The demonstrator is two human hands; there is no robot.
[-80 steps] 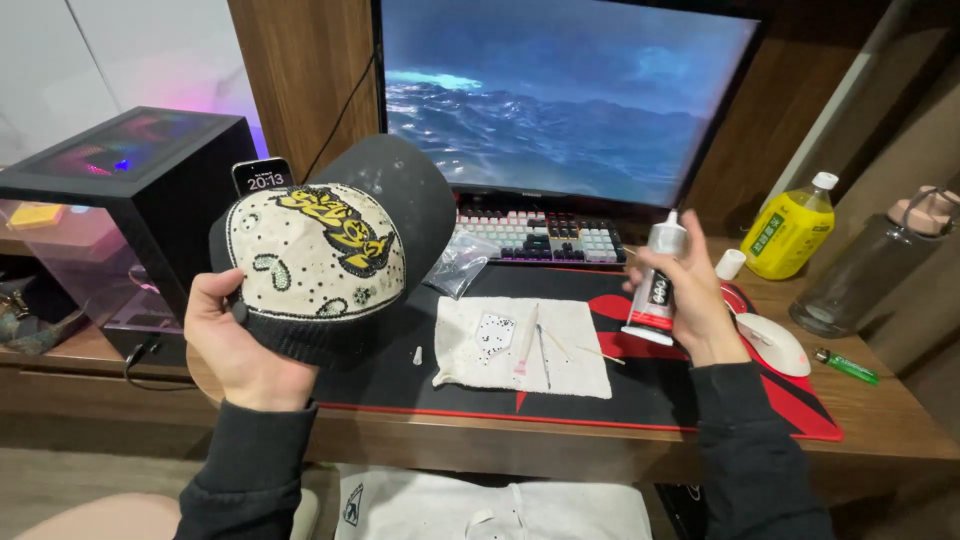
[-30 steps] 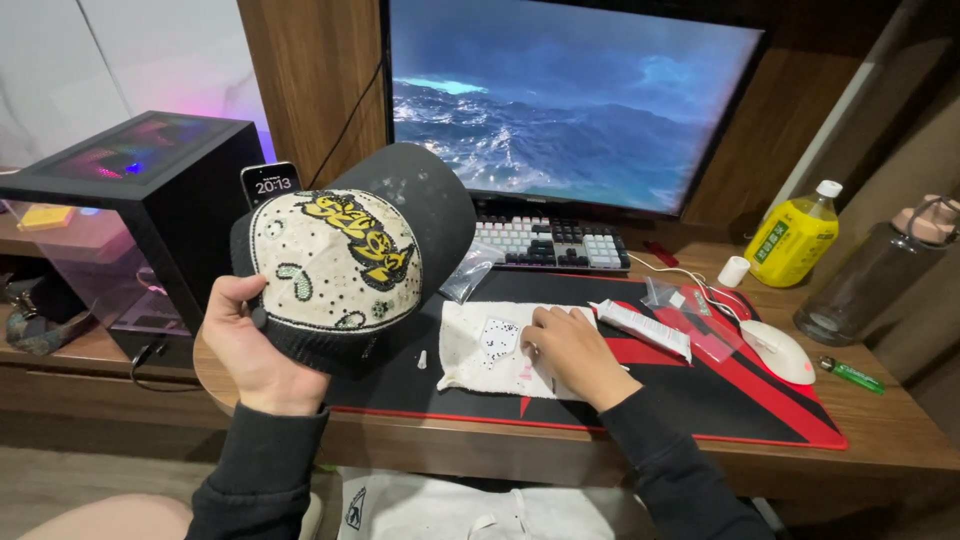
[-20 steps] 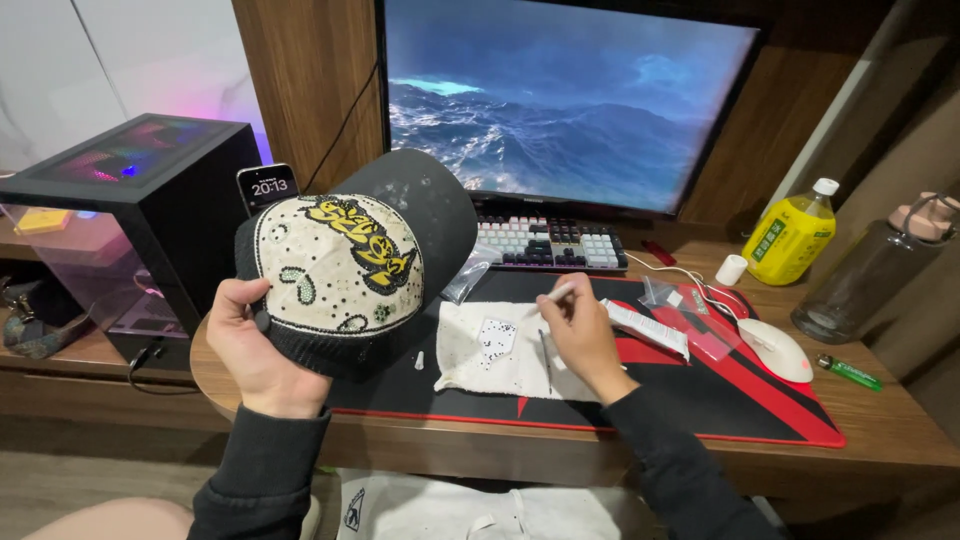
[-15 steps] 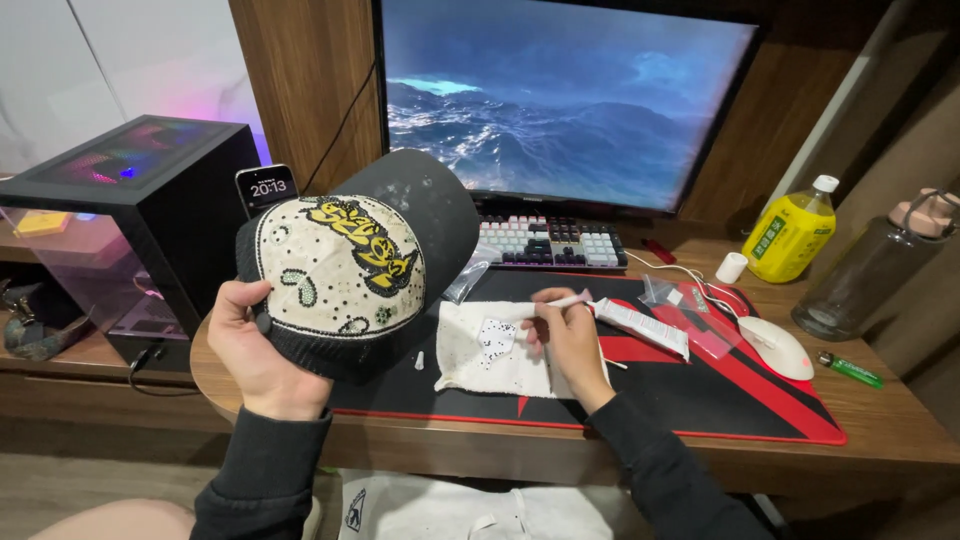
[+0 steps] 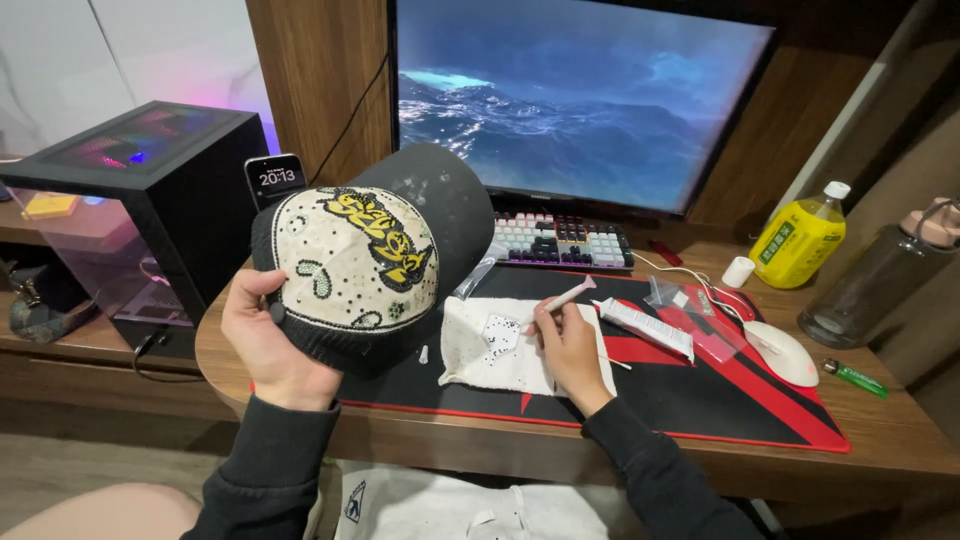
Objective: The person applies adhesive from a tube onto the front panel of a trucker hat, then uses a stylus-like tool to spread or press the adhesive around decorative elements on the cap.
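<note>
— Far left?
— Black computer case [image 5: 150,200] with glowing panels, standing on the tabletop [image 5: 900,440]. Phone [image 5: 274,178] propped just beside it, screen lit.

— And next along?
— Left hand [image 5: 270,345], fingers curled shut round the lower edge of a cap [image 5: 370,255] — held up off the tabletop, tilted toward the camera. Cream front panel with a yellow and black emblem, scattered with small studs; black brim pointing up and back toward the monitor [image 5: 580,100].

— Below the cap?
— Black and red desk mat [image 5: 700,395]. White cloth [image 5: 490,345] lying on it, dotted with tiny dark pieces. Small white bit on the mat just left of the cloth — too small to tell what.

— Right hand?
— Right hand [image 5: 565,345] resting on the cloth's right part, fingers pinched together on a thin pale stick [image 5: 565,297], tip angled up and to the right, toward the keyboard [image 5: 560,240].

— Further right?
— White tube [image 5: 645,328] lying flat on the mat, just beside the right hand, not touching. Clear plastic bag [image 5: 690,310] partly over and behind it. White mouse [image 5: 780,352] near the mat's right side, cable running back toward the monitor.

— Far right?
— Small white cap [image 5: 738,271] beside a yellow bottle [image 5: 798,235], both upright. Dark translucent bottle [image 5: 870,285] at the edge, and a green lighter [image 5: 853,377] lying on bare wood just off the mat.
</note>
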